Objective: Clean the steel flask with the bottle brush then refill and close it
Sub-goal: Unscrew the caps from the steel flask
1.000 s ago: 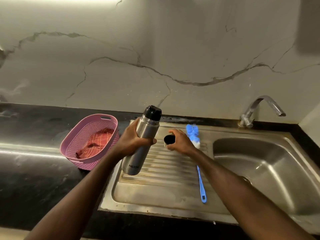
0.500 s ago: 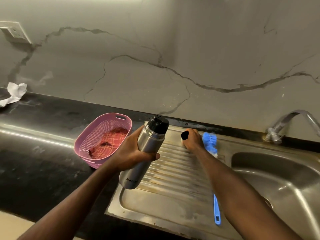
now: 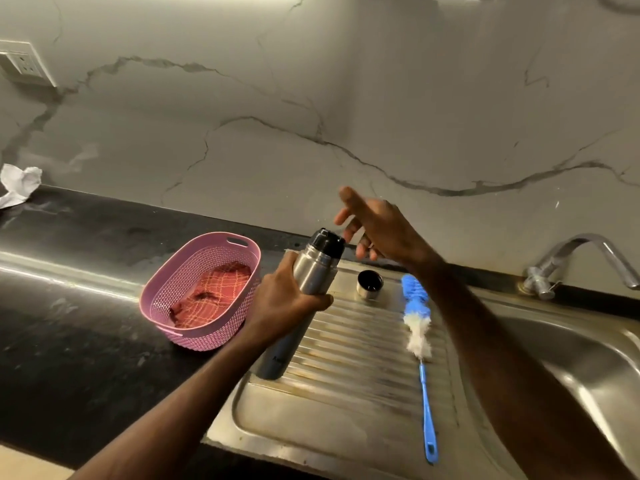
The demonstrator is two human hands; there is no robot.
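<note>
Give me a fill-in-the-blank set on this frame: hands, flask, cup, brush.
1. The left hand grips the ____.
2. The right hand, fingers spread, holds ____.
3. The steel cup stands on the drainboard between the flask and the ____.
4. The red cloth lies in the pink ____.

Missing: flask; nothing; brush; basket

Both bare forearms reach forward over the counter; the left hand (image 3: 287,303) grips the flask (image 3: 304,292) around its upper body, while the right hand (image 3: 377,226) hovers beside its cap, fingers loosely spread, holding nothing.
</note>
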